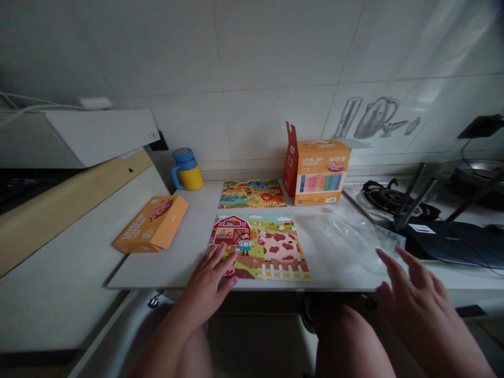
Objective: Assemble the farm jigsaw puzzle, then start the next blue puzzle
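Lower centre-left: the left hand (208, 281), fingers spread and gripping nothing, rests on the farm puzzle (281, 247) at centre. Its uncovered part and the animal puzzle (252, 194) above appear assembled, no loose pieces visible; lower right, the right hand (417, 294) hovers empty, fingers parted, near the plastic wrapping (356, 236).

Farm puzzle (279, 247) under left hand (210, 275); animal puzzle (252, 194) beyond it. Lying box (151, 223), mug (190, 172) left of left hand, farther out. Standing box (323, 176) ahead, between hands. Plastic bag (354, 233) just beyond right hand (417, 294).
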### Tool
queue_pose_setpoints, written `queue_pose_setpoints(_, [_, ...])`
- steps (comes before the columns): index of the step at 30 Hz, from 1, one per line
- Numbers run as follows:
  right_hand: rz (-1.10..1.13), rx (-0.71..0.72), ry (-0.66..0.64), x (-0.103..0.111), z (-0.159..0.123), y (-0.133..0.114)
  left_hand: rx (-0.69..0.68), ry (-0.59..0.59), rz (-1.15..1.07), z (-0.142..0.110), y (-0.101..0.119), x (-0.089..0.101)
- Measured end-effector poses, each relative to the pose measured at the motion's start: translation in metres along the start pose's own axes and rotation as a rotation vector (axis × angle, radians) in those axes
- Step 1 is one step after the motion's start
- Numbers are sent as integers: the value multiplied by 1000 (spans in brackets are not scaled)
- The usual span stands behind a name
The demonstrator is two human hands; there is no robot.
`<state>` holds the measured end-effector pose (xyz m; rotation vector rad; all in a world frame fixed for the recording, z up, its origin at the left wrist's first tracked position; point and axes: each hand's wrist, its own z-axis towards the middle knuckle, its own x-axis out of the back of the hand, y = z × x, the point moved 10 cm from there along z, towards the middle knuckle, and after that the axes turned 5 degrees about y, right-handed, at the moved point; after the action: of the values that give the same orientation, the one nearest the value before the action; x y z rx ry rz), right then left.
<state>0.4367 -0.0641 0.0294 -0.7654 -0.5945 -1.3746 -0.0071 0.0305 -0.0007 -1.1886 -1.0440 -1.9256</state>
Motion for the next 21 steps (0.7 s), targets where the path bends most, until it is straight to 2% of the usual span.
queue_pose_setpoints(2, [110,53,-31,0,9,-47,31,43,-61,2,-5,4])
queue_pose_setpoints(4, [217,90,-122,-17,18,-86,66,107,-129,2,-10,10])
queue_pose_setpoints(7, [271,129,-213,-46,24,-118,95,157,-159,1,-13,15])
queue_pose_setpoints(10, [290,224,-303,-70,17,-134,79,110,-107,-4,-8,12])
queue_pose_setpoints(13, [269,311,-331,-83,3,-140,77,82,-65,-10,-5,10])
queue_pose_setpoints(21, [238,387,-295,-86,-13,-149,80,94,-71,-19,-3,8])
